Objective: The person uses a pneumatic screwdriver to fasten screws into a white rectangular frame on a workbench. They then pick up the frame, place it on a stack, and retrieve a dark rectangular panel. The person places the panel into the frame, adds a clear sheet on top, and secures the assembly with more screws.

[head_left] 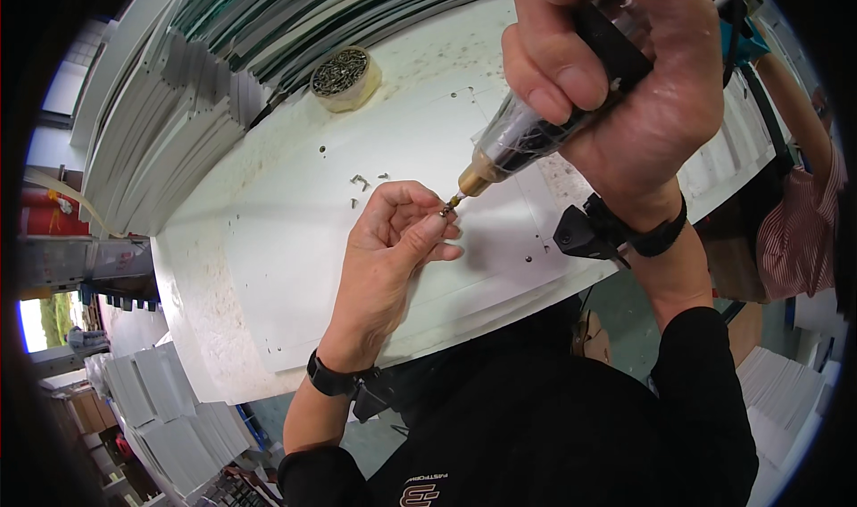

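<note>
My right hand [625,87] is wrapped round an electric screwdriver [527,132] with a clear, taped body and a brass-coloured nose. Its bit slants down to the left and meets a small screw [445,211]. Thumb and fingertips of my left hand [393,239] pinch that screw at the bit's tip, above a white panel [357,284] on the table. Several loose screws [360,182] lie on the panel just beyond my left hand. Small dark holes or screw heads [528,259] dot the panel.
A round tub [344,78] full of screws stands at the far side. Stacked white panels [152,123] and rows of green and grey sheets [330,16] line the back and left. At the right, another person's arm and striped clothing [799,221] show. More white stacks [174,409] sit lower left.
</note>
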`<state>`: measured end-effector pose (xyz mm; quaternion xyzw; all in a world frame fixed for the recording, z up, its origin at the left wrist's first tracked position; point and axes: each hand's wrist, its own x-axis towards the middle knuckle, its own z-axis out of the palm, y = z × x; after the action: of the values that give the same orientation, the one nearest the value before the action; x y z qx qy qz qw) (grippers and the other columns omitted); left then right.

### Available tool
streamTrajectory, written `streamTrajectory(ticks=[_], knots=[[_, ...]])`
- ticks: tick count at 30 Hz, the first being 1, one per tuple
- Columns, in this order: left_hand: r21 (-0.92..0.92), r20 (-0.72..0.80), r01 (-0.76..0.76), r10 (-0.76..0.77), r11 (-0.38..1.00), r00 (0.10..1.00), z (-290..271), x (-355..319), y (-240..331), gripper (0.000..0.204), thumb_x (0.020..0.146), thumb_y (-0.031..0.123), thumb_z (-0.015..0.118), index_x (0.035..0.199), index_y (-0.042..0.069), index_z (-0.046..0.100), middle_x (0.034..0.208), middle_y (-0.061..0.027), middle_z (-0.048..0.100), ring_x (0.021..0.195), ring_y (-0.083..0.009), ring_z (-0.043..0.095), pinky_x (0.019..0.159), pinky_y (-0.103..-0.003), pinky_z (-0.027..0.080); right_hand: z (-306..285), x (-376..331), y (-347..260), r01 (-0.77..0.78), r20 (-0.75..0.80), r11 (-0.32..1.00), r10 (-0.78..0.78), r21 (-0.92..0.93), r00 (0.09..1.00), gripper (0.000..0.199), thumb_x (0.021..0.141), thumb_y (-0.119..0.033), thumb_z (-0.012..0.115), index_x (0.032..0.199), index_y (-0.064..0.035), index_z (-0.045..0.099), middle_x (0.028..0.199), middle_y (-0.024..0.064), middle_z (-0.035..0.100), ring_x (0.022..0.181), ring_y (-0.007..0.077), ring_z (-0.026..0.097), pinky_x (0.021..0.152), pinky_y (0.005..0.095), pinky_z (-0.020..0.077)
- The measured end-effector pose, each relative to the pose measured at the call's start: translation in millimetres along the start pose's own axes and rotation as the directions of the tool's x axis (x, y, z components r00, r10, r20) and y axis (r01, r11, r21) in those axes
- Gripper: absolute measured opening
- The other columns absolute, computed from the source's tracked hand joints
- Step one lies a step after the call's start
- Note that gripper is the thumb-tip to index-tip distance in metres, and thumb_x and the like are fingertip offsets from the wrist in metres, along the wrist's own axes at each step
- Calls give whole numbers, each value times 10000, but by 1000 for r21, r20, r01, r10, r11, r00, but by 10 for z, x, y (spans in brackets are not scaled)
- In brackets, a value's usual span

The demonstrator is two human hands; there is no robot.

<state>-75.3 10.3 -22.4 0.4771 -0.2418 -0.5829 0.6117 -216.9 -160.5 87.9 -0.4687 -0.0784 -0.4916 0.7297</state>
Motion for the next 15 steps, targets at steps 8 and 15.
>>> streamTrajectory(ticks=[8, 15], knots=[[227, 56, -96, 85, 969, 995, 177, 21, -84, 165, 1017, 17, 626, 1171, 44, 575, 1080, -76, 699, 986, -136, 672, 850, -276, 552, 55, -38, -166, -199, -30, 980, 200, 10, 979, 340, 1035, -314, 593, 862, -27, 539, 718, 76, 592, 400, 108, 493, 360, 264, 412], [675, 161, -224, 157, 702, 974, 546, 16, -189, 255, 940, -52, 627, 1162, 71, 604, 1067, -74, 739, 1002, -185, 691, 776, -304, 516, 143, -162, -434, -441, -30, 871, 446, -215, 895, 260, 893, -240, 781, 844, -31, 634, 716, 70, 641, 475, 84, 512, 417, 245, 383]])
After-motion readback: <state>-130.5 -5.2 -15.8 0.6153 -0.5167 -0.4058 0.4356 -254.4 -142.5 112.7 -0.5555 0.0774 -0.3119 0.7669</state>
